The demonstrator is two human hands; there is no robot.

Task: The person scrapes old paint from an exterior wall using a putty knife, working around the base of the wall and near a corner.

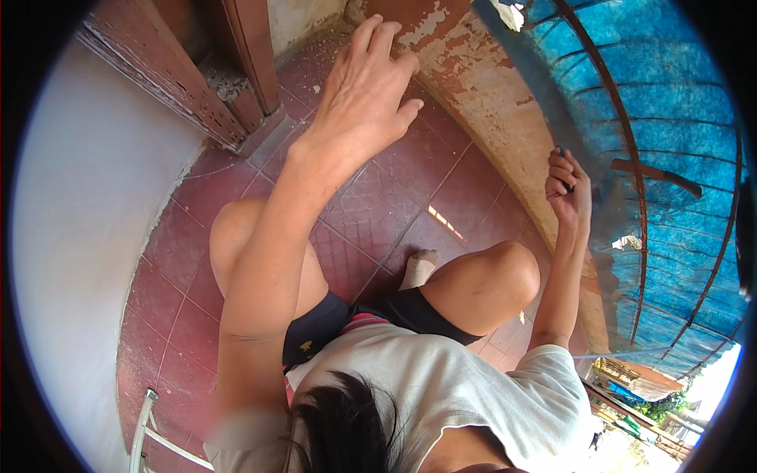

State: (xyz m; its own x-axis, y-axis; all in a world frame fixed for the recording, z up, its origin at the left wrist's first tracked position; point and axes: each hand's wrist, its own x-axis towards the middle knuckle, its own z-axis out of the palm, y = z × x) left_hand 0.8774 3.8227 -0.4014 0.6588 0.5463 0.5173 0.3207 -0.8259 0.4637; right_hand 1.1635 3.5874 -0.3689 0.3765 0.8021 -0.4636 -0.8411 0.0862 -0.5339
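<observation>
Red floor tiles (371,213) cover a narrow balcony, and all places below are told from the low curved wall (481,102) with flaking orange paint that runs along its right edge. Far to the left of this wall stands a white wall (87,236), and beside it a dark red wooden door frame (197,87). The person squats on the tiles, both knees bent, one foot just beside the wall's base. The left hand (364,94) is raised above the tiles, left of the wall; its fingers are spread wide and it holds nothing. On the other side of the wall hangs a blue tarp (670,134) behind a rusty iron railing (623,126), whose curved bars run from the top down toward the lower right. The right hand (569,193) is up at the wall's top edge, against the tarp. Its grip is narrow, the fingers curled around something small and dark; I cannot tell what it is, nor its long axis.
</observation>
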